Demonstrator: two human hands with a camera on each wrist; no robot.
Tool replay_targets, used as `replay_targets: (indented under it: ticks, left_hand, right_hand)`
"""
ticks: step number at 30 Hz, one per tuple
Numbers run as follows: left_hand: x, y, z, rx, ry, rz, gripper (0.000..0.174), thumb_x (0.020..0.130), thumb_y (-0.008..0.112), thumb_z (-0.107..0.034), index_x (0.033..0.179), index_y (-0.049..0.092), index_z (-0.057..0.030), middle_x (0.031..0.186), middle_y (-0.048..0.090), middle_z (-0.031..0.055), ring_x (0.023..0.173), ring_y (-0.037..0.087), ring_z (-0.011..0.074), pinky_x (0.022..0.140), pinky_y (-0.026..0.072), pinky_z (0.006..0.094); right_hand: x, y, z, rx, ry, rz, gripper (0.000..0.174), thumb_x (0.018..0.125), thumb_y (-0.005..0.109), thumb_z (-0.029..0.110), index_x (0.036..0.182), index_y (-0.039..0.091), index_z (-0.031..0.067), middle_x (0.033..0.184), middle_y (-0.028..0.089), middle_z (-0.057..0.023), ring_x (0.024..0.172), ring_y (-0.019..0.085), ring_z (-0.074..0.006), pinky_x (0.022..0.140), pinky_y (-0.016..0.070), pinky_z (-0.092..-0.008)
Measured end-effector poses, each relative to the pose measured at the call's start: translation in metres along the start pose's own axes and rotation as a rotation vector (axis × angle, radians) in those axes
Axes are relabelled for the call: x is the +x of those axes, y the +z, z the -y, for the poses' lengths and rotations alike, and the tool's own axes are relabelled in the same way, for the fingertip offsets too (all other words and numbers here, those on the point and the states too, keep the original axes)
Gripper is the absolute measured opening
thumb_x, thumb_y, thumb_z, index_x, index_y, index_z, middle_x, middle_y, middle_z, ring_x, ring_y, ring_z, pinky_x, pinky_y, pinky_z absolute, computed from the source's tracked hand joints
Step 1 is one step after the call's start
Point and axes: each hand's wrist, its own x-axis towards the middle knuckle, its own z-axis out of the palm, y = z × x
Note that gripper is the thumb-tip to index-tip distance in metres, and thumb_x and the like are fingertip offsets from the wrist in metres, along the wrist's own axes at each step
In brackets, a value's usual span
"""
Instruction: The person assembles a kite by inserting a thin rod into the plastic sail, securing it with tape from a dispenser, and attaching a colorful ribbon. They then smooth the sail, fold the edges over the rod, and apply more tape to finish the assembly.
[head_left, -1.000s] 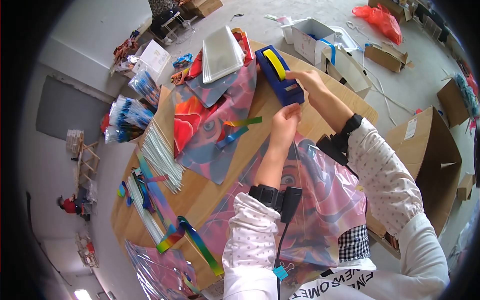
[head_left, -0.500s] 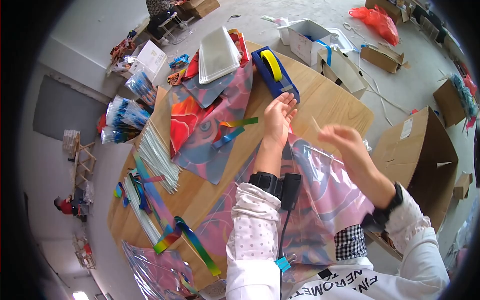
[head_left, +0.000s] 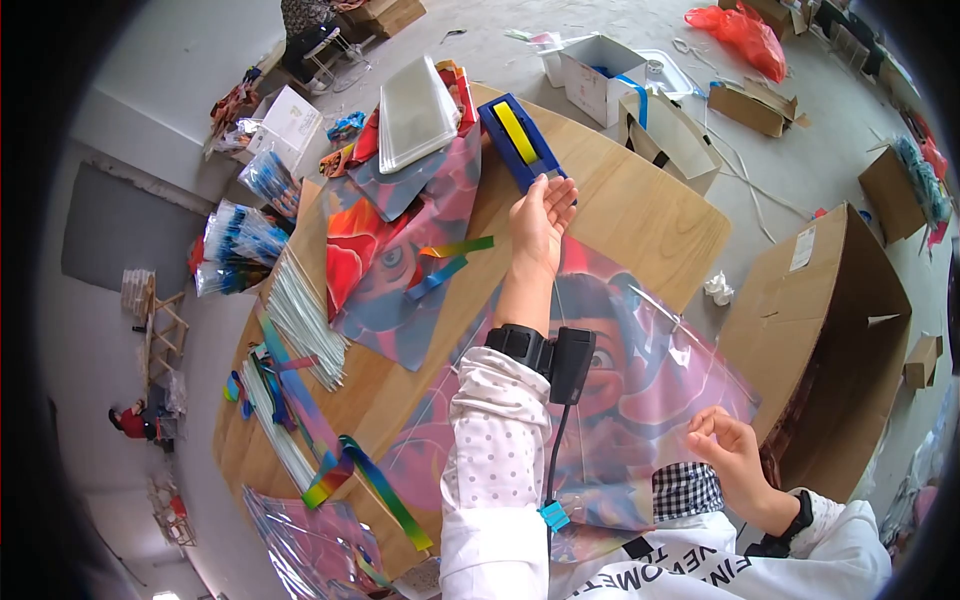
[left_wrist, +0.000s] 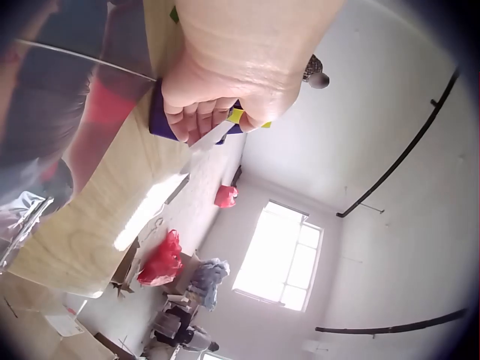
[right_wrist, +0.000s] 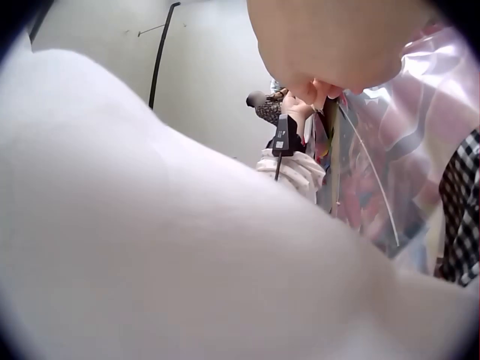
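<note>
My left hand (head_left: pixel 543 220) is palm up by the front end of the blue tape dispenser (head_left: pixel 530 155), fingers loosely bent. A clear strip (left_wrist: pixel 210 141) shows by its fingers and thumb in the left wrist view; whether they hold it is unclear. At lower right my right hand (head_left: pixel 738 462) is raised over the lower right part of the printed plastic sheet (head_left: pixel 620 400), thumb and fingertips close together; anything between them cannot be made out. A thin white stick (head_left: pixel 655 305) lies along the sheet's upper right, also visible as a stick (right_wrist: pixel 375 169) in the right wrist view.
White sticks (head_left: pixel 303 320), rainbow ribbons (head_left: pixel 385 490) and a second printed sheet (head_left: pixel 405 300) lie on the wooden table (head_left: pixel 640 190). A stack of clear sleeves (head_left: pixel 415 115) is at the back. A large open carton (head_left: pixel 800 310) stands right of the table.
My right hand has come away from the dispenser, down and right toward my body; a pale strip at its fingertips half a second ago is not visible now. My left hand's fingers have spread out.
</note>
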Motion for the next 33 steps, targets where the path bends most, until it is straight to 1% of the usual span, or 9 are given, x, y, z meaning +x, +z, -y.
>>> replay_targets:
  ticks: [6, 9, 12, 13, 15, 19, 22, 27, 33]
  left_hand:
    - [0.005, 0.005, 0.005, 0.259, 0.119, -0.133, 0.020, 0.093, 0.071, -0.025, 0.099, 0.072, -0.0054, 0.097, 0.076, 0.0057, 0.089, 0.073, 0.0170, 0.080, 0.0516, 0.0307]
    - [0.021, -0.007, 0.007, 0.719, 0.315, -0.174, 0.016, 0.090, 0.074, -0.020, 0.092, 0.074, -0.0043, 0.087, 0.077, 0.0054, 0.077, 0.073, 0.0159, 0.072, 0.0525, 0.0309]
    - [0.005, -0.016, 0.001, 1.304, 0.376, -0.187, 0.012, 0.088, 0.074, -0.015, 0.090, 0.076, -0.0033, 0.082, 0.076, 0.0047, 0.069, 0.071, 0.0143, 0.064, 0.0520, 0.0291]
    - [0.000, -0.021, -0.002, 1.178, 0.384, -0.179, 0.010, 0.088, 0.072, -0.010, 0.093, 0.077, -0.0035, 0.087, 0.077, 0.0044, 0.074, 0.071, 0.0134, 0.067, 0.0513, 0.0254]
    - [-0.025, -0.034, -0.021, 0.503, 0.348, -0.062, 0.011, 0.089, 0.071, -0.008, 0.098, 0.076, -0.0035, 0.094, 0.077, 0.0052, 0.081, 0.071, 0.0137, 0.070, 0.0518, 0.0235]
    - [-0.118, -0.066, -0.082, -0.154, 0.564, -0.108, 0.027, 0.093, 0.073, -0.014, 0.119, 0.068, -0.0065, 0.114, 0.070, 0.0045, 0.102, 0.067, 0.0159, 0.088, 0.0525, 0.0296]
    - [-0.198, -0.101, -0.113, -0.297, 0.721, -0.084, 0.036, 0.096, 0.069, -0.014, 0.128, 0.059, -0.0019, 0.105, 0.066, 0.0050, 0.095, 0.061, 0.0156, 0.084, 0.0504, 0.0328]
    - [-0.303, -0.139, -0.109, -0.339, 0.894, -0.031, 0.031, 0.098, 0.064, -0.006, 0.128, 0.058, -0.0055, 0.096, 0.056, 0.0023, 0.090, 0.052, 0.0136, 0.089, 0.0427, 0.0319]
    - [-0.376, -0.194, -0.078, -0.324, 0.896, -0.233, 0.034, 0.094, 0.069, -0.006, 0.126, 0.057, -0.0052, 0.096, 0.056, 0.0019, 0.090, 0.052, 0.0141, 0.089, 0.0426, 0.0305]
  right_hand:
    - [0.007, -0.005, -0.008, -0.120, -0.055, 0.008, 0.016, 0.089, 0.074, 0.011, 0.078, 0.067, 0.0016, 0.103, 0.059, -0.0036, 0.100, 0.054, -0.0135, 0.089, 0.0412, -0.0281]
    - [0.011, -0.007, -0.001, -0.215, -0.104, -0.017, 0.017, 0.088, 0.075, 0.011, 0.078, 0.066, 0.0012, 0.101, 0.061, -0.0041, 0.100, 0.055, -0.0149, 0.093, 0.0405, -0.0306]
    - [0.015, -0.014, 0.002, -0.326, -0.213, 0.025, 0.013, 0.087, 0.075, 0.010, 0.081, 0.066, 0.0021, 0.103, 0.062, -0.0060, 0.102, 0.057, -0.0176, 0.096, 0.0403, -0.0329]
    - [0.018, -0.015, 0.009, -0.382, -0.261, 0.074, 0.012, 0.086, 0.075, 0.010, 0.083, 0.066, 0.0023, 0.104, 0.063, -0.0068, 0.103, 0.058, -0.0186, 0.096, 0.0407, -0.0334]
    - [0.022, -0.018, 0.035, -0.492, -0.344, 0.174, 0.011, 0.085, 0.075, 0.009, 0.087, 0.066, 0.0028, 0.106, 0.063, -0.0083, 0.105, 0.059, -0.0207, 0.097, 0.0414, -0.0342]
    - [0.016, -0.019, 0.099, -0.641, -0.482, 0.217, 0.013, 0.082, 0.072, 0.000, 0.091, 0.063, 0.0022, 0.108, 0.064, -0.0103, 0.104, 0.061, -0.0240, 0.093, 0.0456, -0.0344]
    - [0.008, -0.005, 0.136, -0.804, -0.683, 0.170, 0.012, 0.080, 0.069, -0.002, 0.088, 0.061, 0.0019, 0.095, 0.064, -0.0118, 0.091, 0.063, -0.0267, 0.083, 0.0482, -0.0338]
    - [0.021, 0.035, 0.166, -1.027, -0.878, 0.301, 0.011, 0.084, 0.068, 0.001, 0.092, 0.061, -0.0008, 0.088, 0.062, -0.0113, 0.084, 0.064, -0.0275, 0.076, 0.0492, -0.0342]
    - [0.068, 0.086, 0.155, -1.096, -0.797, 0.535, 0.013, 0.086, 0.067, 0.001, 0.099, 0.063, -0.0009, 0.088, 0.063, -0.0096, 0.082, 0.062, -0.0223, 0.076, 0.0495, -0.0345]
